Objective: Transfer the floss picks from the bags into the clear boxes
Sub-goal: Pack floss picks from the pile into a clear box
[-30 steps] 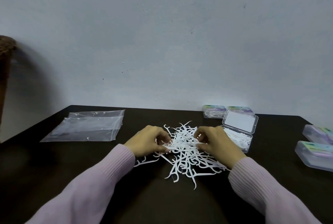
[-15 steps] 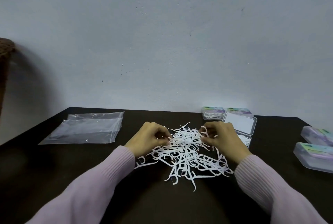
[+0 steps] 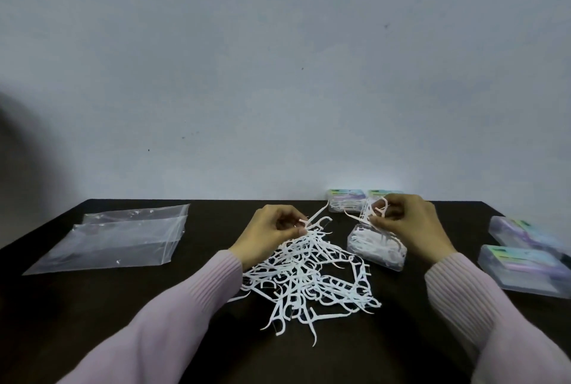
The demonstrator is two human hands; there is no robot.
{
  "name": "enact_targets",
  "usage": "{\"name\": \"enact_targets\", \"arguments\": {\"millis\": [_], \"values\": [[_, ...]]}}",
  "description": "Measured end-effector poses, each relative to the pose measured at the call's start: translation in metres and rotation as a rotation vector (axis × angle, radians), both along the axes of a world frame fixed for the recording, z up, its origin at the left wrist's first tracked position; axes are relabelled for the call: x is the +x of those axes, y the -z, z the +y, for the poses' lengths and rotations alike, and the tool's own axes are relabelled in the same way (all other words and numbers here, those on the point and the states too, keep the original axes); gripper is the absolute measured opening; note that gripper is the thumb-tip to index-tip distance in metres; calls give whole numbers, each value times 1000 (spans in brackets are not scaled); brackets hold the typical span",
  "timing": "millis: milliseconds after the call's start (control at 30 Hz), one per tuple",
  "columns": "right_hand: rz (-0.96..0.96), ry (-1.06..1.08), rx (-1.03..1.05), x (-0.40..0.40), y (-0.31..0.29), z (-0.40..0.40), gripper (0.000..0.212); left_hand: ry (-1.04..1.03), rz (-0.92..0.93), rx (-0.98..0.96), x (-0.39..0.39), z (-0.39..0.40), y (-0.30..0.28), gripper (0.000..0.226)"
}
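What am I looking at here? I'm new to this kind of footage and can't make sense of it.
There is no machine: a person wears a camera on the head, looking forward and down at their own two hands over a dark table. The left hand pinches a few white floss picks at the top of a loose pile. The right hand holds a small bunch of picks over an open box already partly filled. Empty bags lie at the left. More closed boxes sit at the right and at the back.
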State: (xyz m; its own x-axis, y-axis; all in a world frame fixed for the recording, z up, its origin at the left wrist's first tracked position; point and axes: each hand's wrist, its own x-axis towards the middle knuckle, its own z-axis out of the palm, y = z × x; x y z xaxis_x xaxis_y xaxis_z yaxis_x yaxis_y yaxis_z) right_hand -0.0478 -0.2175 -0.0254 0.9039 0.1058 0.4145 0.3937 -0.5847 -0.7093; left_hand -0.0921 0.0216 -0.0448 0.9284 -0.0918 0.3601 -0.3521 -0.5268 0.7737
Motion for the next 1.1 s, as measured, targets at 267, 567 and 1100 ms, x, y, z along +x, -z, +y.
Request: {"name": "enact_targets", "arguments": {"millis": [267, 567, 1100], "values": [[54, 106, -101, 9, 8, -21, 16, 60, -11, -65, 37, -48, -1, 14], [147, 103, -66, 18, 18, -22, 30, 111, -128, 155, 58, -81, 5, 17], [91, 189, 395, 20, 15, -39, 16, 189, -77, 143, 73, -95, 14, 29]]}}
